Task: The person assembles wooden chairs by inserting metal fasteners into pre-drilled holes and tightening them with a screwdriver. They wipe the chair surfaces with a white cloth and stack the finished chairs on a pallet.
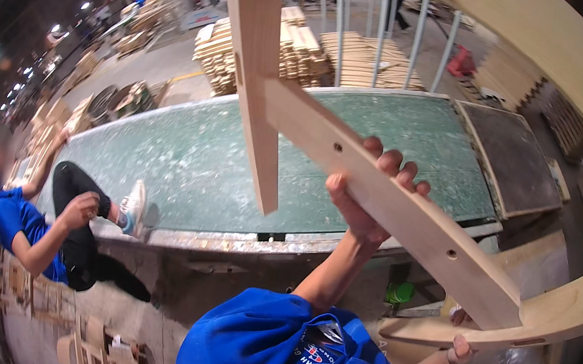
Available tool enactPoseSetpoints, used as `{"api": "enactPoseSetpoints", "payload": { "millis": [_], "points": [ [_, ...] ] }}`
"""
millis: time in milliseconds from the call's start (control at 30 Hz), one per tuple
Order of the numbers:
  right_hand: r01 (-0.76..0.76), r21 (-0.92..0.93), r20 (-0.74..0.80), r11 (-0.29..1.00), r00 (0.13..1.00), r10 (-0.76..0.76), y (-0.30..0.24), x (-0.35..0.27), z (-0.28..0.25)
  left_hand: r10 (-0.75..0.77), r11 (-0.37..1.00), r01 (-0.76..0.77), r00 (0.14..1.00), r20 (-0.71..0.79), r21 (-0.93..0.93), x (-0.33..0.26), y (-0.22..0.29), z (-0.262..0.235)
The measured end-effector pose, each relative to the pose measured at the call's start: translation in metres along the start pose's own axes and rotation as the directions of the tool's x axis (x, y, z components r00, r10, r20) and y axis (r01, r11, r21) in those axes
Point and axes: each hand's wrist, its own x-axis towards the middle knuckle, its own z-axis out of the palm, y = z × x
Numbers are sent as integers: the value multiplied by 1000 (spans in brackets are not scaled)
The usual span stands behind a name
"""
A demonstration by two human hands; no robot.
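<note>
A pale, bare wooden chair frame is held up in front of me, over the near edge of the green table. Its flat rail has two round holes and joins a straight, tapering leg on the left and a curved piece on the right. My left hand is wrapped round the middle of the rail, thumb on the near side and fingertips over the far edge. Lower right, my right hand grips the curved piece near its joint with the rail; the wood partly hides its fingers.
A green worktop stretches across ahead. At the left a person in a blue shirt sits with one shoe on its edge. Stacked wooden strips lie beyond, behind metal bars. A curved wooden part spans the upper right.
</note>
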Motion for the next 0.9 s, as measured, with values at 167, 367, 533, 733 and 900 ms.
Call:
{"api": "enactPoseSetpoints", "payload": {
  "millis": [167,367,533,733,900],
  "points": [
    [7,-60,-249,998,968,-22,-42,-30,32,-114,972,123,992,56,-201,-3,-15,3],
    [17,-196,-420,981,902,-99,-82,-87,73,-158,844,215,975,155,-491,-13,-39,3],
    [-10,-320,-552,947,815,-178,-118,-138,98,-271,778,298,953,133,-552,-33,-63,5],
    [-23,-389,-677,921,685,-269,-172,-193,97,-390,566,380,905,169,-731,-64,-126,44],
    [-50,-471,-770,881,511,-383,-217,-270,77,-551,321,420,812,193,-849,-136,-219,92]
  ]
}}
